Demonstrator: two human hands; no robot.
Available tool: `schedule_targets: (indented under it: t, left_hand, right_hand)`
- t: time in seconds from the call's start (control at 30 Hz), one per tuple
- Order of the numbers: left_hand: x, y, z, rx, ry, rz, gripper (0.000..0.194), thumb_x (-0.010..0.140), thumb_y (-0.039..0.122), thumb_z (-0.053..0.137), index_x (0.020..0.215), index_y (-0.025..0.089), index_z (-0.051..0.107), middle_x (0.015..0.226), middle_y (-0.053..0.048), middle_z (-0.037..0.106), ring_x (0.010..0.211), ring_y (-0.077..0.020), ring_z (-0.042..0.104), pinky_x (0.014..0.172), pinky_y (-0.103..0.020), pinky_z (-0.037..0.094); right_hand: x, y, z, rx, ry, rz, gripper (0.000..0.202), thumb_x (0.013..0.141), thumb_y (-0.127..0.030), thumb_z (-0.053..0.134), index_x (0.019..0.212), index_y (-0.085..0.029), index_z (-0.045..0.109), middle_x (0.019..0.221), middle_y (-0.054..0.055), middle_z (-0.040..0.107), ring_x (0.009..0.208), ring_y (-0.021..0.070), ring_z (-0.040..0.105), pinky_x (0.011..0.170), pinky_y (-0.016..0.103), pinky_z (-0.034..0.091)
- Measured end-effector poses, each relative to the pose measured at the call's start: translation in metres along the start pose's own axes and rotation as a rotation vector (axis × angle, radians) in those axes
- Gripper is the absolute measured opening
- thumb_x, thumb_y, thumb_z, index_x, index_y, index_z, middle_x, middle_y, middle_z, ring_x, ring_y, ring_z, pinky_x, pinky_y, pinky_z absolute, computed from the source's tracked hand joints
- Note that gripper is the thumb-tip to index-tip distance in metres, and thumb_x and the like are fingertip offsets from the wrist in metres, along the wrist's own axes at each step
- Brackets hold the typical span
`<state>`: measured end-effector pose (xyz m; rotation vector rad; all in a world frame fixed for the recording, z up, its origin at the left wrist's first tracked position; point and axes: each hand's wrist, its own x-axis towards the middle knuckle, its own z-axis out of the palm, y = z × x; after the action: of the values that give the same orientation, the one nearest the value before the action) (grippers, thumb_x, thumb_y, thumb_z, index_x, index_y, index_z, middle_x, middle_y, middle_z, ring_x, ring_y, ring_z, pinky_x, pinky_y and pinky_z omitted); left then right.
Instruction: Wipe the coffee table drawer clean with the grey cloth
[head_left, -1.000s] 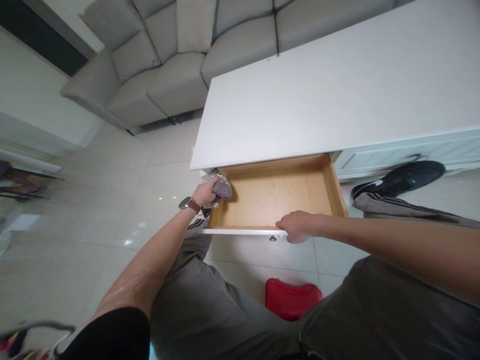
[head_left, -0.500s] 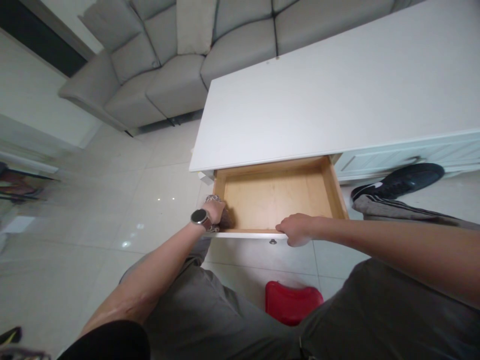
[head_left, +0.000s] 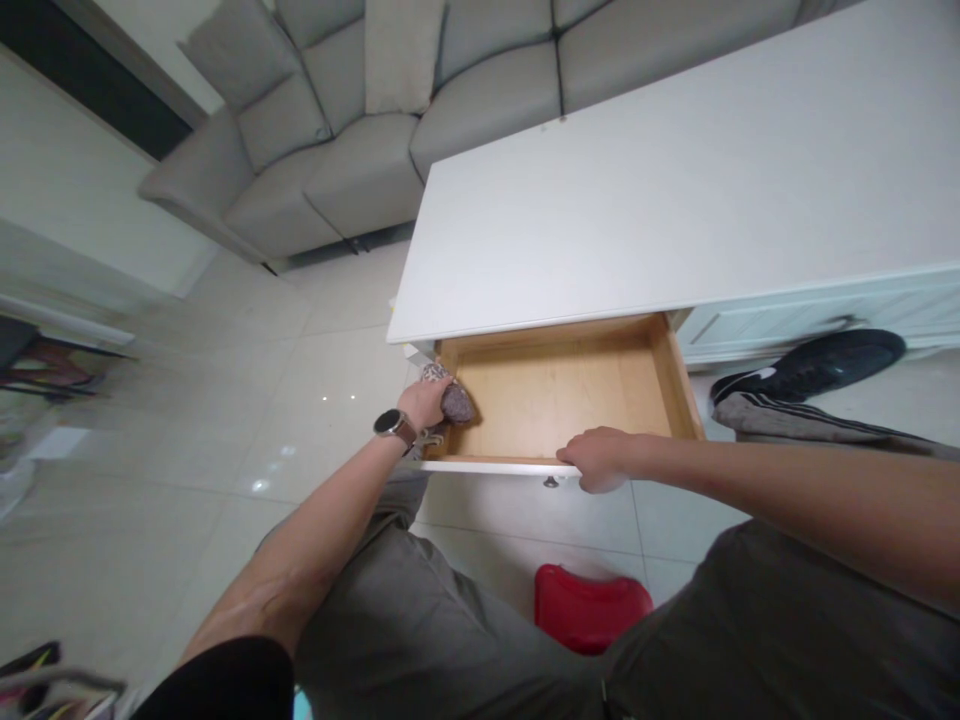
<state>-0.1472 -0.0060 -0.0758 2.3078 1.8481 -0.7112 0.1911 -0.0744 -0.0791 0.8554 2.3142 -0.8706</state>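
A wooden drawer (head_left: 562, 385) with a white front stands pulled out of a white table (head_left: 637, 200). At its left side my left hand (head_left: 424, 402), with a watch on the wrist, is closed on a patterned cloth (head_left: 456, 402). Part of that cloth rests against the drawer's left wall and inner corner. The fingers of my right hand (head_left: 600, 458) are wrapped over the top edge of the drawer front, just right of a small dark knob (head_left: 550, 482).
A grey sofa (head_left: 360, 170) runs behind the table. Below the drawer front, a red plastic object (head_left: 589, 608) is on the tiled floor between my legs. A black shoe (head_left: 825, 365) lies along the table's right front, near its lower edge.
My left hand has moved up and slightly left along the drawer's side, and more of the cloth shows. My right hand keeps its hold on the drawer front.
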Motion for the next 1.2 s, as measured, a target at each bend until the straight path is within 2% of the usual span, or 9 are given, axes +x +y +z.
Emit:
schedule_targets:
  t: [0.1, 0.27, 0.57, 0.73, 0.97, 1.2]
  left_hand:
    - [0.014, -0.006, -0.003, -0.014, 0.052, -0.015, 0.058, 0.083, 0.032, 0.058, 0.14, 0.027, 0.052, 0.112, -0.013, 0.073, 0.104, -0.0312, 0.069, 0.089, -0.04, 0.052]
    - [0.041, -0.017, -0.013, -0.042, 0.127, -0.025, 0.065, 0.079, 0.045, 0.063, 0.141, 0.028, 0.053, 0.114, -0.012, 0.074, 0.103, -0.033, 0.07, 0.087, -0.039, 0.053]
    - [0.072, -0.025, -0.023, -0.032, 0.152, -0.03, 0.065, 0.074, 0.049, 0.064, 0.135, 0.029, 0.061, 0.112, -0.01, 0.075, 0.101, -0.0317, 0.07, 0.089, -0.039, 0.054]
    - [0.071, -0.017, -0.023, 0.019, 0.15, -0.054, 0.063, 0.077, 0.046, 0.06, 0.138, 0.027, 0.058, 0.111, -0.012, 0.074, 0.1, -0.033, 0.071, 0.085, -0.04, 0.054]
    - [0.055, -0.008, -0.019, 0.041, 0.15, -0.048, 0.06, 0.081, 0.041, 0.057, 0.138, 0.021, 0.054, 0.111, -0.016, 0.073, 0.101, -0.0354, 0.07, 0.084, -0.041, 0.052]
    - [0.04, -0.003, -0.013, 0.045, 0.132, -0.057, 0.061, 0.082, 0.033, 0.057, 0.142, 0.021, 0.049, 0.113, -0.017, 0.072, 0.102, -0.0347, 0.068, 0.084, -0.041, 0.051]
  right_hand:
    - [0.0, -0.001, -0.002, -0.006, -0.008, 0.01, 0.053, 0.075, -0.025, 0.062, 0.127, -0.019, 0.066, 0.118, 0.018, 0.07, 0.101, 0.0318, 0.067, 0.075, 0.039, 0.048]
    - [0.001, -0.002, -0.004, -0.009, -0.018, 0.015, 0.052, 0.075, -0.025, 0.062, 0.126, -0.017, 0.067, 0.117, 0.019, 0.07, 0.102, 0.0338, 0.068, 0.075, 0.04, 0.049]
    - [0.002, 0.003, -0.001, 0.015, 0.005, 0.01, 0.052, 0.075, -0.027, 0.062, 0.125, -0.018, 0.066, 0.118, 0.019, 0.07, 0.102, 0.0341, 0.068, 0.076, 0.042, 0.05]
    - [0.003, 0.003, 0.0, 0.014, 0.005, 0.021, 0.052, 0.075, -0.028, 0.062, 0.126, -0.019, 0.066, 0.12, 0.019, 0.069, 0.104, 0.0333, 0.067, 0.077, 0.041, 0.05]
    - [0.003, 0.002, -0.001, 0.009, 0.0, 0.008, 0.052, 0.074, -0.026, 0.063, 0.126, -0.018, 0.067, 0.117, 0.019, 0.07, 0.1, 0.0336, 0.068, 0.075, 0.041, 0.05]
    - [0.002, -0.001, 0.0, 0.02, -0.021, 0.002, 0.05, 0.074, -0.025, 0.064, 0.123, -0.018, 0.068, 0.114, 0.018, 0.07, 0.097, 0.0309, 0.068, 0.075, 0.039, 0.049]
